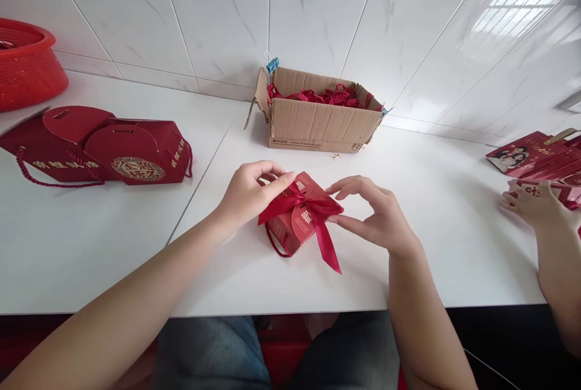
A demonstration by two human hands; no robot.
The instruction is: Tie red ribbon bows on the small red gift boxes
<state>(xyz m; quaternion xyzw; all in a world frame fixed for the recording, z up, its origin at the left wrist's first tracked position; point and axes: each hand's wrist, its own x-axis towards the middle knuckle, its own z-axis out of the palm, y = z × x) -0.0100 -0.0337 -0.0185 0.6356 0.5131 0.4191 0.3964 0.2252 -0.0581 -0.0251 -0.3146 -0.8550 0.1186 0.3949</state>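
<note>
A small red gift box [302,226] with gold lettering sits turned at an angle on the white table. A shiny dark-red ribbon [327,243] is tied over its top in a bow, one tail hanging toward the table's front edge. At the box's far left side is my left hand [254,193], thumb on the top edge by the ribbon and fingers curled behind. My right hand [381,214] grips the right corner, thumb in front and fingers behind, around the bow's right loop. A twisted red cord handle [278,243] loops out at the box's lower left.
Behind the box stands a cardboard carton [313,126] of red ribbons, with blue binder clips. Larger red boxes [136,154] with cord handles are at left, below a red plastic basket [31,69]. At right, another person's hand [540,205] touches red packages [526,157].
</note>
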